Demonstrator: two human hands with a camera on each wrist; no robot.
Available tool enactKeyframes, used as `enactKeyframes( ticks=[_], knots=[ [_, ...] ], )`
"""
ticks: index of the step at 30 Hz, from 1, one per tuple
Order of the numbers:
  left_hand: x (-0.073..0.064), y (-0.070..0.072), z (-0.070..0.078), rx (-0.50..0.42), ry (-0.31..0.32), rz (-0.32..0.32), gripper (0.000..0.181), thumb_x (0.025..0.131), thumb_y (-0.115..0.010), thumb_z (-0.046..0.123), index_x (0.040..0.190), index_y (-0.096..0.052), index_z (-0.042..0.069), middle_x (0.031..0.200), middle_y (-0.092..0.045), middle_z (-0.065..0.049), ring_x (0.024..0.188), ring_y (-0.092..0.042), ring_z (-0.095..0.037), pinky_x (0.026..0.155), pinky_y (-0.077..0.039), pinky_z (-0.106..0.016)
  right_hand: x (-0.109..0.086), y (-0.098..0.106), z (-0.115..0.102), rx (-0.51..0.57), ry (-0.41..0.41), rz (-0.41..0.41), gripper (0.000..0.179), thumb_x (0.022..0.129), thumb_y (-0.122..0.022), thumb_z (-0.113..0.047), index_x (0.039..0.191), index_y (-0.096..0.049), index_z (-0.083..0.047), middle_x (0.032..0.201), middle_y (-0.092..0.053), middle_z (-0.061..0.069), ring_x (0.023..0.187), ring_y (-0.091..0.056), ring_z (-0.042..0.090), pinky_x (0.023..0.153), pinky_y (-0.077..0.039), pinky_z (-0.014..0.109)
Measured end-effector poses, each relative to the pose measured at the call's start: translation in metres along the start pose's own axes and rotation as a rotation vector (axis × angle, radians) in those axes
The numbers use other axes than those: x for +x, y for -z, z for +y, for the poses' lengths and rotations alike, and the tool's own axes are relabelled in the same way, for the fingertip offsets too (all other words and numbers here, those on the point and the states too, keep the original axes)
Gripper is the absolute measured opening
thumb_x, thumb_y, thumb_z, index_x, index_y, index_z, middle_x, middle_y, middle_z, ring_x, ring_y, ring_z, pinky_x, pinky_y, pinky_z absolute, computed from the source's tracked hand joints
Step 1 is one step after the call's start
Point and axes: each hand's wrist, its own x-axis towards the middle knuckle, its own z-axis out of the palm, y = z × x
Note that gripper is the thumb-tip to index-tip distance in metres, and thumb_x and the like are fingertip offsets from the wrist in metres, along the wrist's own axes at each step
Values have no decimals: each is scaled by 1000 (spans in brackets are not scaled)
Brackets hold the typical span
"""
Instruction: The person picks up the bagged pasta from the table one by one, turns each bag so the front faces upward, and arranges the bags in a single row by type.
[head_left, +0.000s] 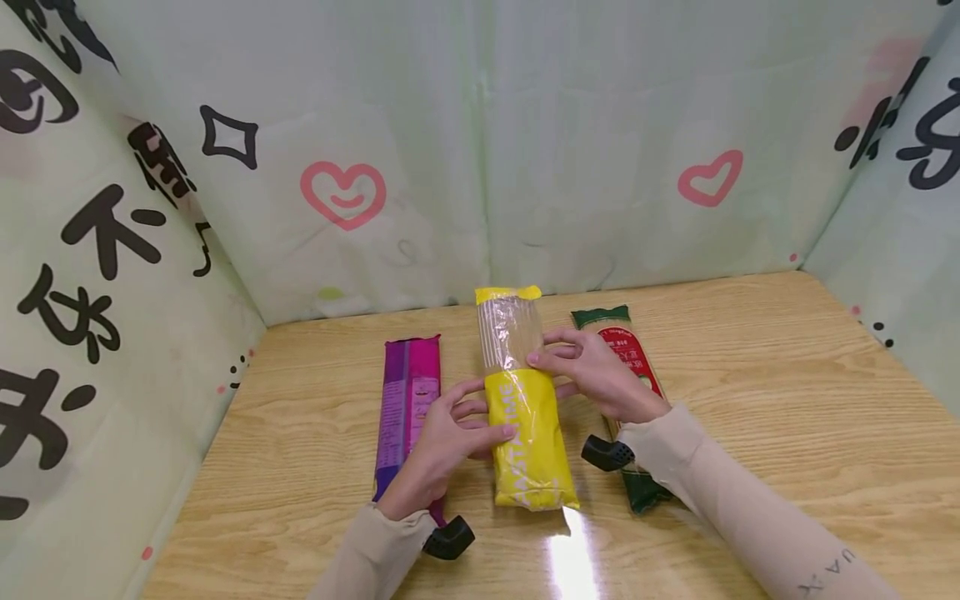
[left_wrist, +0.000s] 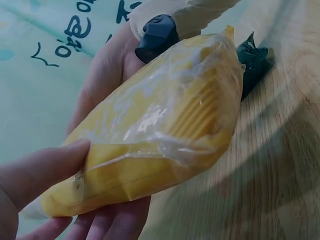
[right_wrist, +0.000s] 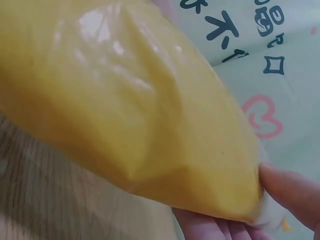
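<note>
Both hands hold a yellow pasta packet [head_left: 528, 442] with a clear upper window, raised over the wooden table. Long pale strands show through the window, and white lettering runs down the yellow part. My left hand [head_left: 446, 433] grips its left edge, thumb on the front and fingers behind. Higher up on the opposite edge, my right hand [head_left: 600, 375] pinches it near the window's lower end. In the left wrist view the packet [left_wrist: 165, 125] is tilted, its crinkled film catching light. The right wrist view shows the yellow wrapper [right_wrist: 150, 120] close up, with the right thumb [right_wrist: 290, 192] at its edge.
A purple and pink packet [head_left: 397, 408] lies on the table [head_left: 285, 467] to the left, partly behind the left hand. To the right, a green-ended packet with a red label [head_left: 626, 346] lies partly under the right hand. A printed curtain [head_left: 420, 233] stands behind.
</note>
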Motion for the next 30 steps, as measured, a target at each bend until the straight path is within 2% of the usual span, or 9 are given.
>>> enactKeyframes(
  ticks=[13,22,30],
  knots=[
    [5,-2,-1,24,37,57,72,79,-83,11,143,-49,9,122,-61,-17,92,-71,-21,73,-59,-35,3,3,0,8,-45,-6,61,96,-66,-23,143,-36,0,130,-60,26,99,-66,24,82,-60,44],
    [9,-3,-4,10,38,59,71,80,-82,11,143,-50,7,119,-62,-18,82,-70,-19,72,-60,-35,8,2,4,11,-42,-3,60,97,-65,-22,143,-36,1,130,-61,26,98,-66,23,80,-60,43],
    [13,-5,-7,34,47,75,69,80,-82,12,142,-50,5,118,-63,-18,80,-70,-19,70,-61,-36,14,2,10,-38,-57,2,61,96,-66,-24,143,-35,3,130,-59,29,96,-68,23,79,-61,39]
  ],
)
